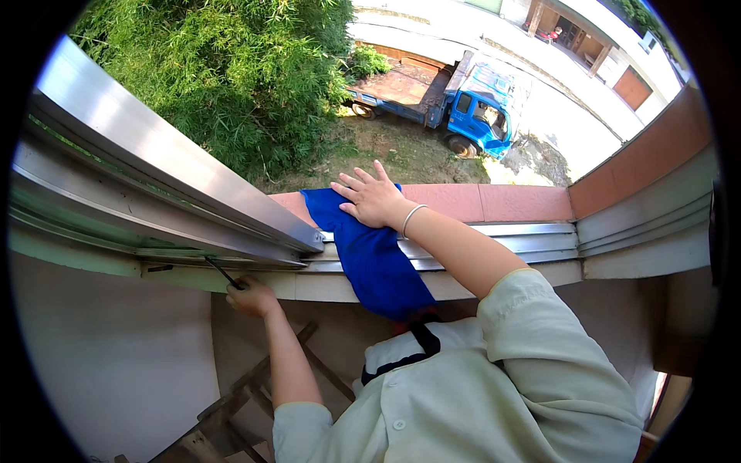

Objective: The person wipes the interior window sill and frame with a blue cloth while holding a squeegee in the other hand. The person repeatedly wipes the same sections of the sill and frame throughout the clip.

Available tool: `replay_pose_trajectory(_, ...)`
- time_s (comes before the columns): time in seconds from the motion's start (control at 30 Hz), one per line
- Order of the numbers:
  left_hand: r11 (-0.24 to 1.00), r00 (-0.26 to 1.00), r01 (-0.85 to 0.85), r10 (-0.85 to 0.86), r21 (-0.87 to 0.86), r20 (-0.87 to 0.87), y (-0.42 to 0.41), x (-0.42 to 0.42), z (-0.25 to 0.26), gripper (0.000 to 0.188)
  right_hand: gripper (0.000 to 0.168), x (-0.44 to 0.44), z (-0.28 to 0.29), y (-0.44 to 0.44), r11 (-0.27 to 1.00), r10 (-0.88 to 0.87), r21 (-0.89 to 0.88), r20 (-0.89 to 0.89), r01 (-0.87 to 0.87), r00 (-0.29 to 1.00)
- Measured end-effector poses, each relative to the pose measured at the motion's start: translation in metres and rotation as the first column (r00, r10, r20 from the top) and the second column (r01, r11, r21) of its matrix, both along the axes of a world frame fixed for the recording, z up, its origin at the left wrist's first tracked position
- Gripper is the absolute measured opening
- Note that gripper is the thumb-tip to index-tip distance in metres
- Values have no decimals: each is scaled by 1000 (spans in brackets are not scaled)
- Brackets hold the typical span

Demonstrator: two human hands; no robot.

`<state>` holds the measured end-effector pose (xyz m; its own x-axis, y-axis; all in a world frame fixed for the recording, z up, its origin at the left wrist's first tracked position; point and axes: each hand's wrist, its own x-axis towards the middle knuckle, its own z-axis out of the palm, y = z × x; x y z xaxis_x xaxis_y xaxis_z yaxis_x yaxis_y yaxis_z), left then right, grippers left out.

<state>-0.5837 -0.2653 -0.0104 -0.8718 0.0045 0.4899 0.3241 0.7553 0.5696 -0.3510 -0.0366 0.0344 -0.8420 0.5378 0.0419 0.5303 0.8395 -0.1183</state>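
Note:
A blue cloth (373,260) lies draped across the window sill and its metal tracks, one end on the pink outer ledge tiles (446,199), the other hanging down inside. My right hand (370,197), with a bangle at the wrist, rests flat on the cloth's outer end, fingers spread. At the lower left, my left hand (252,295) is closed around a thin dark rod-like tool (223,272). The tool's far end reaches the window frame near the inner sill; whether it touches the frame I cannot tell.
Aluminium sliding sashes (191,168) stand at the left. The metal tracks (509,231) run right to the jamb (642,214). Below left is a wooden ladder or rack (231,399). Outside, far below, are bamboo-like foliage (231,75) and a blue truck (474,116).

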Motion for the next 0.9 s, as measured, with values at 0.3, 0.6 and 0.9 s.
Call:
replay_pose_trajectory(0.3,1000,999,22,-22,2,31,-3,-1,-1,22,57,216,0,28,952,-299,129,188,279,935)
replay_pose_trajectory(0.6,994,998,0,-6,113,56,-1,-1,-6,21,62,217,-13,51,984,-99,158,119,80,988)
replay_pose_trajectory(0.9,999,1000,-1,1,46,8,5,8,2,20,67,-9,-24,34,993,107,-22,-151,-112,983)
